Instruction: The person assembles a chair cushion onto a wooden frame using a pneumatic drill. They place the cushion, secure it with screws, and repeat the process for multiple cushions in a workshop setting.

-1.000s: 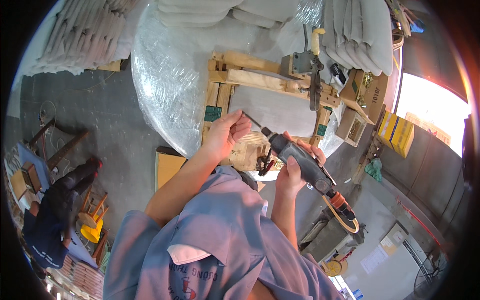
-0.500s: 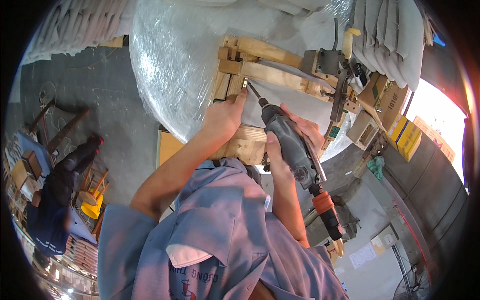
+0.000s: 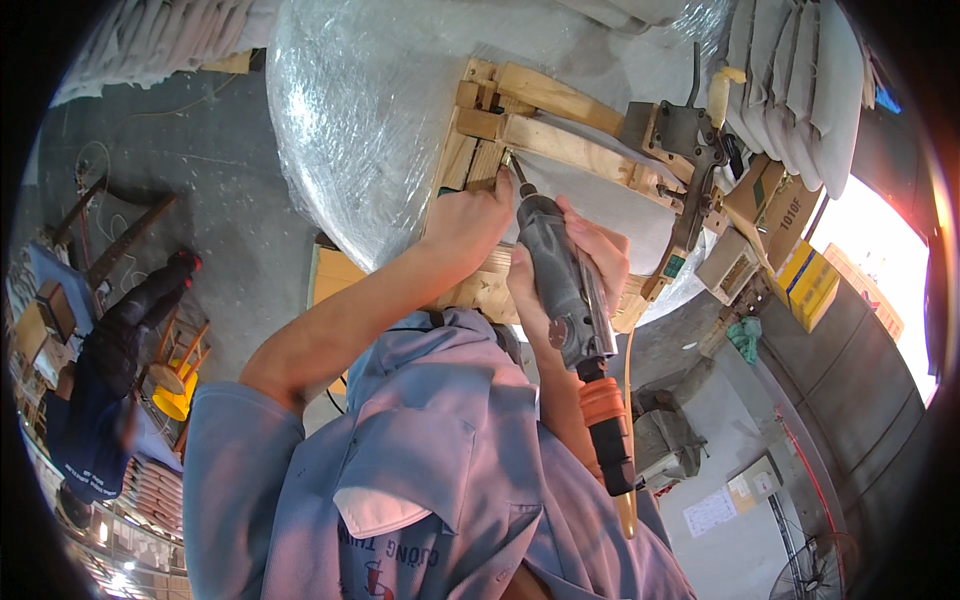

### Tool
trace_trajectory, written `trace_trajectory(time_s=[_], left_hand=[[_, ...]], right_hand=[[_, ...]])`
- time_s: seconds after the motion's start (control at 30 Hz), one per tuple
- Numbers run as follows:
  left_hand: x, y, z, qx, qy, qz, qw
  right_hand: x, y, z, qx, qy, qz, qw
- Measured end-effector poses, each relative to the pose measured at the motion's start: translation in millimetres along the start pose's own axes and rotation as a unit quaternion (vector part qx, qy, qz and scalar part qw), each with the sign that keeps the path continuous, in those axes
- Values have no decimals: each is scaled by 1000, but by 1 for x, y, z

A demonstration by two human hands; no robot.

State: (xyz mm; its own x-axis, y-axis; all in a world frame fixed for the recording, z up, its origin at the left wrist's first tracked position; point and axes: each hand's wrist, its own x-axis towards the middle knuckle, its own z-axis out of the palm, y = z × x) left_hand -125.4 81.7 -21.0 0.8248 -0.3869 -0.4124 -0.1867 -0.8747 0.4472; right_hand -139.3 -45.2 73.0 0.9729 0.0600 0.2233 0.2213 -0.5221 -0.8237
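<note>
My right hand (image 3: 603,245) is wrapped round a grey air screwdriver (image 3: 552,255) with an orange collar and a hose at its rear. The bit points at the inner corner of a wooden frame (image 3: 570,145), which lies on a plastic-wrapped surface (image 3: 350,120). My left hand (image 3: 470,225) is closed at that corner, its finger and thumb pinching a small metal piece (image 3: 507,160) beside the bit tip. My fingers partly hide this piece, so its exact kind is unclear. A metal toggle clamp (image 3: 690,135) with a yellowish grip stands at the frame's right end.
Cardboard boxes (image 3: 765,205) and a yellow box (image 3: 808,285) stand to the right. Stacked pale padded pieces (image 3: 780,80) are at the far right. On the left, a person in dark clothes (image 3: 95,410) is near a yellow stool (image 3: 178,395).
The screwdriver has turned more upright, its rear swinging left, with the bit still by the corner. The frame and clamp appear slightly farther right in view. Both hands keep their hold.
</note>
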Motion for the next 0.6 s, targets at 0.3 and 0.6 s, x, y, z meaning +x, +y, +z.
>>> trace_trajectory(time_s=[0.3,0.6], left_hand=[[2,-4,9,-49,-33,-6,998],[-4,-11,25,-123,37,-6,992]], right_hand=[[-2,12,-13,49,-39,-16,998],[-10,14,-8,90,6,-26,996]])
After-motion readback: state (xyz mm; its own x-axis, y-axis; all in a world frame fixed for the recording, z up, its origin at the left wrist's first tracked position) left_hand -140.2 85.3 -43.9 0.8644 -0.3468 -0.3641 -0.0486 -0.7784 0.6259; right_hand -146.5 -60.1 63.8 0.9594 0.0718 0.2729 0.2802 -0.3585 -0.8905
